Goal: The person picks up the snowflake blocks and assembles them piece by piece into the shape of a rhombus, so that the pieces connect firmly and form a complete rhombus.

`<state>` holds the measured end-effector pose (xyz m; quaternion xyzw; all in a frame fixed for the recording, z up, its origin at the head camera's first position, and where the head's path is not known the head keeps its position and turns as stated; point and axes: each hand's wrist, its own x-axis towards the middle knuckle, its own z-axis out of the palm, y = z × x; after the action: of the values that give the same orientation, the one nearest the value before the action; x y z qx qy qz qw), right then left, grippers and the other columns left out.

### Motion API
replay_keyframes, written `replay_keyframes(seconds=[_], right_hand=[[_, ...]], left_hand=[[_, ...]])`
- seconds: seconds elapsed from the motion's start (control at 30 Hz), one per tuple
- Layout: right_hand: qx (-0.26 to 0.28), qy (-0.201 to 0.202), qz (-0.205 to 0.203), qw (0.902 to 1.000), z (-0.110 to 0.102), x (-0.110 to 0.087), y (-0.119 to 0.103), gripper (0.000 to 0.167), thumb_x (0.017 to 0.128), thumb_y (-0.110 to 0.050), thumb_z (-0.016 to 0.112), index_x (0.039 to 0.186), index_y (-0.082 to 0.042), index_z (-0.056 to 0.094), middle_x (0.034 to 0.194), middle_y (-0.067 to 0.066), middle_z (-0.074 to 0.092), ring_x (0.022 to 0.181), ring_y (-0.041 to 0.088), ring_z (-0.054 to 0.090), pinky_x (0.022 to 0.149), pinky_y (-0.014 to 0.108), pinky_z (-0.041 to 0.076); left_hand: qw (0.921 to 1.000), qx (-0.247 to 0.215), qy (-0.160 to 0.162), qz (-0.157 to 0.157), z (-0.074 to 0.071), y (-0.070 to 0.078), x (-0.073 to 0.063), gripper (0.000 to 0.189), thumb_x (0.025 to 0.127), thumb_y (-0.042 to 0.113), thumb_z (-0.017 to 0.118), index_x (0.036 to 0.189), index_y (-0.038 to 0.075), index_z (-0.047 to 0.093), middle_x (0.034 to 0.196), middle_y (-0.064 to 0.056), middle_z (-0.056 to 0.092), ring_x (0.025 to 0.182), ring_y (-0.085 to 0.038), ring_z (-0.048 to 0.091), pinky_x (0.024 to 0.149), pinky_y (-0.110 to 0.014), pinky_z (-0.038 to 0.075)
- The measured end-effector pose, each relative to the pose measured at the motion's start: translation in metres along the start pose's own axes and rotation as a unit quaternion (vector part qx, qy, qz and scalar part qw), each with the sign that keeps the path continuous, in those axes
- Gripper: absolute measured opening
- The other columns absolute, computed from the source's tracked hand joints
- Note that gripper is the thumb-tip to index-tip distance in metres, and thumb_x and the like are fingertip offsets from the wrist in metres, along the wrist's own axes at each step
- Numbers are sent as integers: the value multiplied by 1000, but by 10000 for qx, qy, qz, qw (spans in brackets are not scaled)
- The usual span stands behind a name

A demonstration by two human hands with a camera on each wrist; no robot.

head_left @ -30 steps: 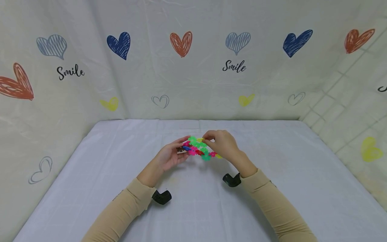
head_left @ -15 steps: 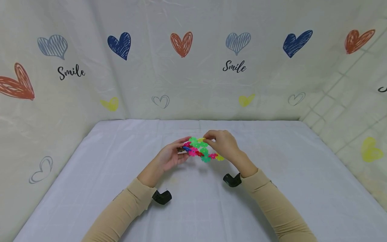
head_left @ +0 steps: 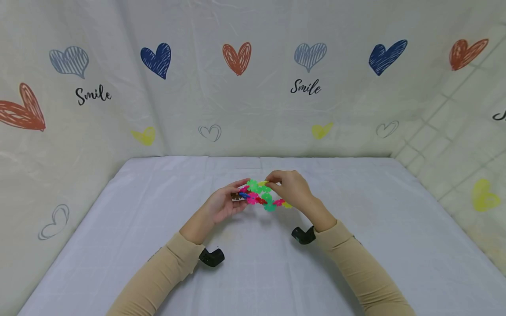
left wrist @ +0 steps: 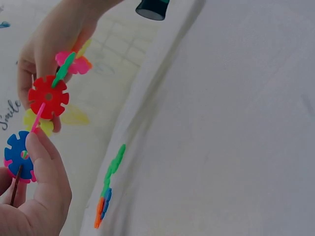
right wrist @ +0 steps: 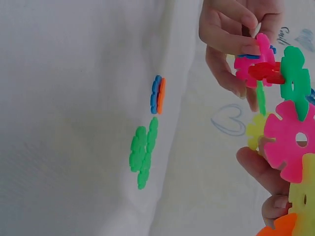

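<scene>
A chain of interlocking flower-shaped plastic discs (right wrist: 301,137) in pink, red, teal, blue, yellow and other colours hangs between both hands above the white table (head_left: 253,272). My left hand (head_left: 222,205) grips its left end, fingers and thumb around a blue disc (left wrist: 18,150) and a brown disc (left wrist: 16,187) seen edge-on. With thumb and fingertips, my right hand (head_left: 291,188) pinches a yellow disc (right wrist: 255,132). Under that hand, the chain's other end trails toward a pink disc (head_left: 279,202); an orange disc (right wrist: 280,226) shows there in the right wrist view.
Loose light-green discs (right wrist: 140,152) lie overlapping on the white cloth, beside a blue disc (right wrist: 155,93) and an orange disc (right wrist: 162,96). Behind the table hangs a curtain (head_left: 269,109) printed with hearts. Black wrist cameras (head_left: 303,235) jut inward from both sleeves.
Both hands stay in nearly the same place and keep their hold. The chain's trailing right end dips a little, then rises slightly.
</scene>
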<state>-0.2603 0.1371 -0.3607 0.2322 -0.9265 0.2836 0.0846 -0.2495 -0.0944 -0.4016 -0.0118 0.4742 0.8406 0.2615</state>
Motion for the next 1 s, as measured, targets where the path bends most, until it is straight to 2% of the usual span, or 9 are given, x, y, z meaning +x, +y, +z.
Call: replay_keyframes(seconds=[0.17, 0.33, 0.6, 0.73, 1.0], right_hand=[[31, -43, -62, 10000, 0, -1, -1, 11, 93, -14, 78, 102, -7, 78, 98, 8, 78, 95, 31, 70, 84, 47, 55], [22, -124, 16, 9999, -2, -2, -3, 10, 93, -15, 77, 100, -8, 78, 96, 7, 77, 96, 30, 71, 82, 46, 56], [-57, -259, -10, 9996, -2, -1, -5, 8, 92, -20, 79, 90, -12, 76, 87, 0, 76, 83, 20, 69, 71, 37, 53], [-36, -336, 2, 9994, -3, -2, -6, 9, 91, -20, 80, 88, -12, 76, 85, -2, 76, 82, 19, 68, 70, 36, 53], [-57, -187, 22, 9998, -3, -1, -4, 7, 92, -16, 79, 94, -10, 77, 91, 3, 77, 84, 22, 70, 70, 37, 54]], left_hand=[[9999, 74, 64, -58, 2, 1, 0, 50, 110, 13, 30, 159, 14, 40, 111, -8, 54, 75, -17, 60, 71, -24, 57], [9998, 152, 116, -40, 3, 2, 0, 49, 110, 14, 30, 158, 14, 41, 111, -8, 54, 77, -17, 59, 71, -24, 56], [9996, 203, 185, -15, 4, 2, 0, 49, 110, 13, 32, 158, 12, 40, 119, -10, 49, 81, -18, 57, 71, -24, 55], [9994, 213, 254, -5, 5, 2, -1, 48, 109, 13, 33, 157, 12, 42, 117, -10, 50, 81, -18, 57, 72, -25, 55], [9994, 240, 265, -45, 5, 2, -2, 48, 108, 13, 35, 155, 11, 44, 114, -9, 51, 77, -18, 57, 71, -25, 53]])
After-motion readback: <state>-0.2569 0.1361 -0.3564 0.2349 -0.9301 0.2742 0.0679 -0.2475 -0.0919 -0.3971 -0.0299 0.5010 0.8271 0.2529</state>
